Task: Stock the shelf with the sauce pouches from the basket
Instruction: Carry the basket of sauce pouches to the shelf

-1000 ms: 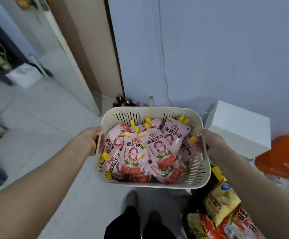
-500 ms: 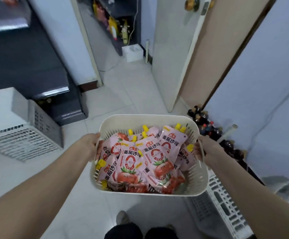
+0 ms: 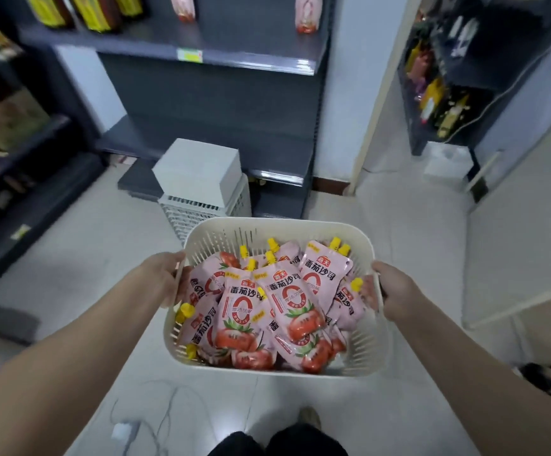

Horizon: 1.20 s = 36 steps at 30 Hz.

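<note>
**While both hands carry the basket, we bring it level to the shelf**

Since nothing can be stocked until a hand is free, we judge the step in hand to be the carry towards the shelf (image 3: 234, 34). On the left, our left hand (image 3: 164, 279) grips the side rim of the basket (image 3: 277, 225), its fingers (image 3: 183, 284) curled over the edge. The basket hangs above the floor (image 3: 86, 258), heaped with the pouches (image 3: 287, 301), which overlap and reach nearly to the rim. On the right, our right hand (image 3: 395, 291) grips the opposite rim the same way. To do this well, we should hold both sides at one height so the heap does not slide. We should also step around the white crate (image 3: 201, 172) standing between us and the shelf, then set the basket down somewhere firm before lifting pouches out.

Writing, from the left: the yellow labels on the bottles (image 3: 96, 11) are too blurred to read, and so is the tag (image 3: 189, 55) on the shelf edge. Each pouch shows 海天 in a red badge, 番茄沙司 in dark characters, a large red 0 and tomatoes. The caps are yellow. Two pink packs (image 3: 183, 8) stand on the shelf, unreadable.
</note>
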{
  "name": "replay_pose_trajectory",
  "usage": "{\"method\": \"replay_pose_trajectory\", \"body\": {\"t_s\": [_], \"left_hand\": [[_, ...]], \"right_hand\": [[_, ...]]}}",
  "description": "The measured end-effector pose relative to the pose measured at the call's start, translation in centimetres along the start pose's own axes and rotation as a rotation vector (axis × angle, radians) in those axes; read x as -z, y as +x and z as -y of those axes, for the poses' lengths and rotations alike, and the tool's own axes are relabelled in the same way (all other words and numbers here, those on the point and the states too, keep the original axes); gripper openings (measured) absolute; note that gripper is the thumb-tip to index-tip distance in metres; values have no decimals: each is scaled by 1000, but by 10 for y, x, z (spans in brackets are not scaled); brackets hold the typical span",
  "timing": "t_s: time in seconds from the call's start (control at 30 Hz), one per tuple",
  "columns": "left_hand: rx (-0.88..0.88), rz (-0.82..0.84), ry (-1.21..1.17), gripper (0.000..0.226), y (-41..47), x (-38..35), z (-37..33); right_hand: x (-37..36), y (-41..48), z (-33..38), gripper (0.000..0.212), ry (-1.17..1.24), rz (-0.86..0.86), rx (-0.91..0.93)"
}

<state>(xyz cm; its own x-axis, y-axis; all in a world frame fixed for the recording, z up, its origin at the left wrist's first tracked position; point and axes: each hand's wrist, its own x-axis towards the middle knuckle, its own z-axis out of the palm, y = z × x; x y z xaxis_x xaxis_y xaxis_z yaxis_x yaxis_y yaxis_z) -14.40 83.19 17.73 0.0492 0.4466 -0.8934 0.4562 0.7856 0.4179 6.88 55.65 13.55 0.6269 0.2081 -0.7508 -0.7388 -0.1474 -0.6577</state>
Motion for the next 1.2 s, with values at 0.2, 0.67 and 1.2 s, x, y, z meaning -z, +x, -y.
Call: {"method": "replay_pose_trajectory", "body": {"t_s": [0.2,0.67,1.2], "left_hand": [[15,-65,-246,45,26,56,-46],[0,-136,-278,37,124,102,-244],[-62,16,-292,37,221,122,-466]], "right_hand": [[-122,38,63,27,-209,68,67],[-327,124,135,23,-199,81,-3],[-522,201,235,20,-188,-29,99]]}}
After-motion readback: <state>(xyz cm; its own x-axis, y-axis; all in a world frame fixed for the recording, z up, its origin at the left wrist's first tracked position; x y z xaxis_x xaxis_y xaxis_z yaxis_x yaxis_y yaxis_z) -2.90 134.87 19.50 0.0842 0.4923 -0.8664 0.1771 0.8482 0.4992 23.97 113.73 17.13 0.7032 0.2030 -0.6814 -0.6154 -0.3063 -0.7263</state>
